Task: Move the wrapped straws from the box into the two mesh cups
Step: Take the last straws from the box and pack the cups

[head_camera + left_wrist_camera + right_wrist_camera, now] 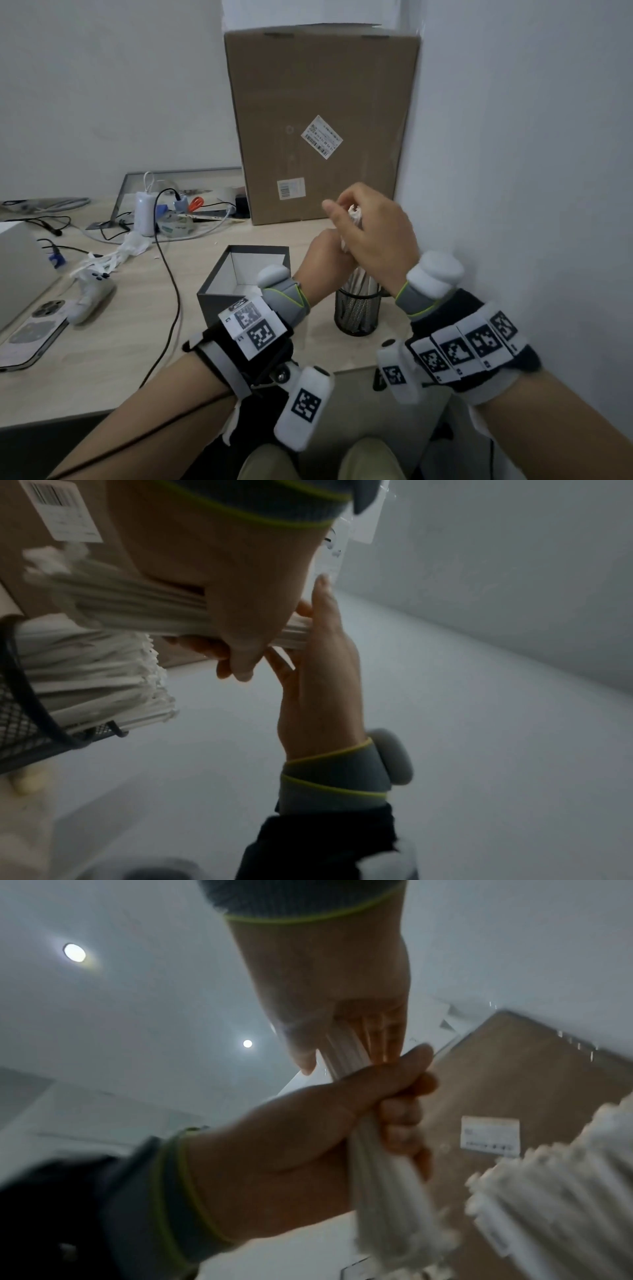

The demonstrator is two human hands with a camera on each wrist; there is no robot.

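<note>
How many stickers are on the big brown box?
2. One tilted sticker sits near the middle of the box; a smaller sticker is lower down, nearer the desk. Other sides are hidden, so there may be more.

White cable-tie bundle (137, 607), roughly upright, held just above tie-filled black mesh cup (358, 308).

We have the wall (513, 154) hard on our right and the tall cardboard box (308, 85) behind, so this corner is shut on two sides. White ties (85, 674) crowd the mesh cup (358, 315), and the bundle (137, 601) gripped in our left hand (323, 253) and right hand (376, 229) fills the air above it. The open grey box (214, 301) stands just left of the cup (near, not touching). Left of it a black cable (178, 294) crosses the table (120, 359), with open top beyond it toward the near edge.
</note>
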